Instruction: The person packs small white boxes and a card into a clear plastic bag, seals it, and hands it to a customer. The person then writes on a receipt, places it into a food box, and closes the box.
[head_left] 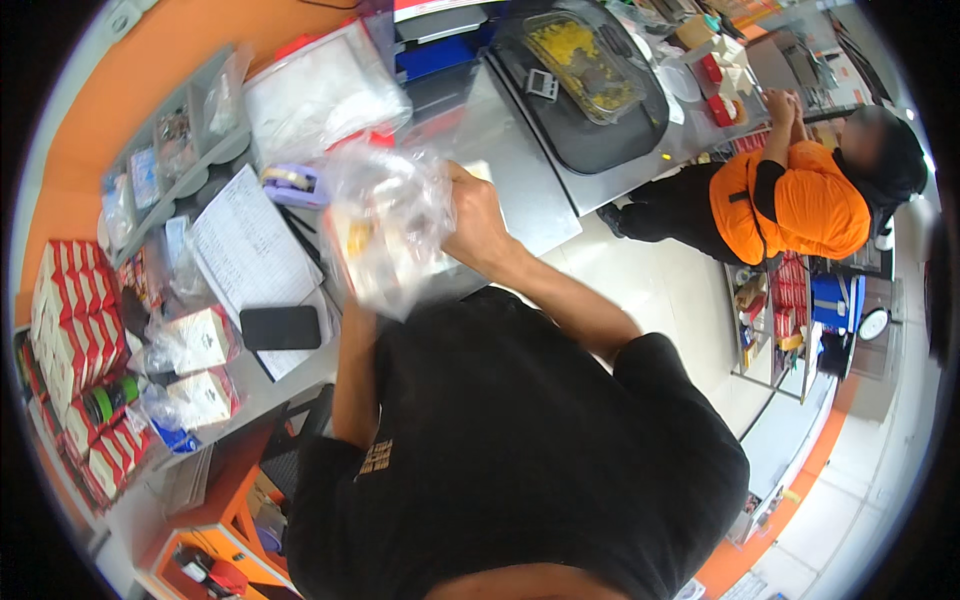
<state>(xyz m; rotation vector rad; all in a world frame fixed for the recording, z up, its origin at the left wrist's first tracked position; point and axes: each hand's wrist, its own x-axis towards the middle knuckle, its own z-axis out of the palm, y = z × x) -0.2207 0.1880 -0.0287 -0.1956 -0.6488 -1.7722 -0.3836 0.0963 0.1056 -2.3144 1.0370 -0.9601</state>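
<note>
1. From my remote seat, I see a clear plastic bag [385, 215] in front of the wearer, above the table [545, 215]; pale, red and yellowish contents show through, blurred.
2. The right hand [478, 220] grips the bag's right side, fingers apparently curled on the plastic, probably because so limp a bag needs steadying.
3. The left forearm [357, 390] reaches the bag's near side; the bag hides the left hand, so I cannot tell its grip or whether the hands touch.
4. Just left of the bag sits a purple tape dispenser [295, 186], seemingly placed for easy reach.
5. Farther left, handwritten sheets [245, 230] lie face up, presumably for reading; a dark phone [280, 328] rests on their near end, perhaps weighting them.
6. Red-and-white boxes [75, 310] stand stacked at far left, likely to save space.
</note>
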